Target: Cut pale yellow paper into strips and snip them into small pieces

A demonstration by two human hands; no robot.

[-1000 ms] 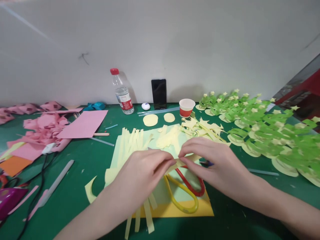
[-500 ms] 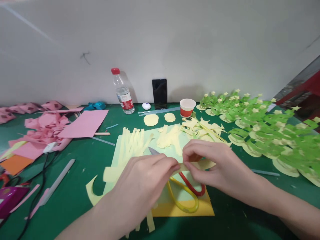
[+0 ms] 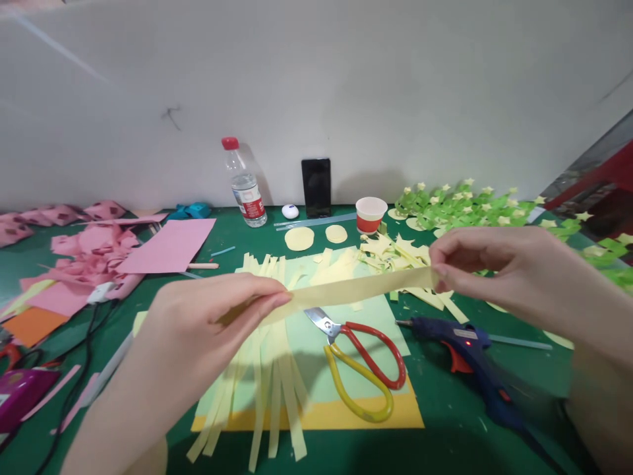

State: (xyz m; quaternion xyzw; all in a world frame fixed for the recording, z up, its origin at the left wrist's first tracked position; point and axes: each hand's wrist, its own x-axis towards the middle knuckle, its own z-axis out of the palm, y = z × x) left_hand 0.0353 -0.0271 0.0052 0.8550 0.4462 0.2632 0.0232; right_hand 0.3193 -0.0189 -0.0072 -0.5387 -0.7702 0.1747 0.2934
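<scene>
A pale yellow paper strip (image 3: 359, 287) stretches between my two hands above the table. My left hand (image 3: 222, 323) pinches its left part between thumb and fingers, and my right hand (image 3: 489, 260) pinches the right end. Below the strip lie scissors (image 3: 366, 359) with one red and one yellow handle; the strip hangs just above their blades. They rest on light green and orange-yellow paper sheets (image 3: 366, 417). Loose cut strips (image 3: 277, 382) fan out on the left of these sheets. Right of the scissors, a blue glue gun (image 3: 465, 340) lies on the table under my right forearm.
At the back stand a water bottle (image 3: 246, 188), a black phone (image 3: 316, 187) and a paper cup (image 3: 370, 215). Pink paper pieces (image 3: 93, 254) cover the left side. Paper scraps (image 3: 405, 257) and green paper plants with stars (image 3: 465, 201) fill the right. A black cable (image 3: 88, 349) runs down the left.
My hands have drawn apart, left hand leftward, right hand up and right, so the strip is pulled out longer between them. The scissors and glue gun are now uncovered.
</scene>
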